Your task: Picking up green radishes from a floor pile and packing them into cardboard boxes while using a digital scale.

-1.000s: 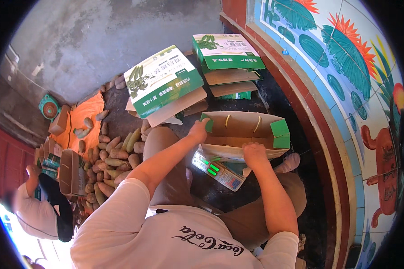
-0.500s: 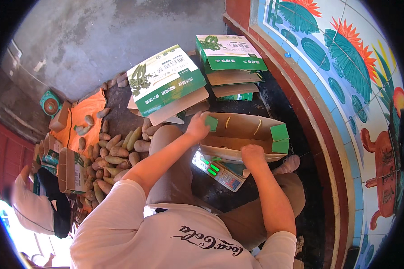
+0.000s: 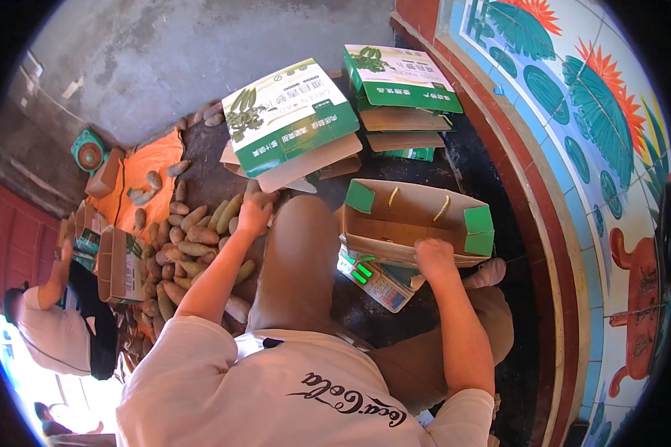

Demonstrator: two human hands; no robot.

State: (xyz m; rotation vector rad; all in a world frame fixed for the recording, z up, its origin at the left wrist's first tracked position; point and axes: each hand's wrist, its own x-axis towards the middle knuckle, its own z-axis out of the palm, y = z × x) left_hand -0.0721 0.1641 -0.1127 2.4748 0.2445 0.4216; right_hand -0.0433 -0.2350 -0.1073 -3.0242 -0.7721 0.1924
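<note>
An open cardboard box [image 3: 395, 227] with green end flaps and yellow cord handles sits tilted on a digital scale [image 3: 376, 281], whose display glows green. My right hand [image 3: 434, 258] is closed on the box's near wall. To the left of my raised knee, my left hand [image 3: 256, 210] reaches over the pile of long, earthy root vegetables [image 3: 199, 235], some greenish and some brownish-pink. Its fingers are stretched out and apart, beside the flap of a green-and-white carton [image 3: 291, 123]. What lies right under the fingertips is hidden.
More flattened green-and-white cartons [image 3: 399, 82] are stacked at the back. At the left are an orange sheet [image 3: 145, 205], a green round-dial scale [image 3: 89, 151] and further boxes [image 3: 119, 261]. Another person [image 3: 56, 328] works there. A painted tile wall [image 3: 574, 134] bounds the right side.
My left hand has left the box's left flap and moved left to the vegetable pile. My right hand stays on the box. The whole view has shifted slightly.
</note>
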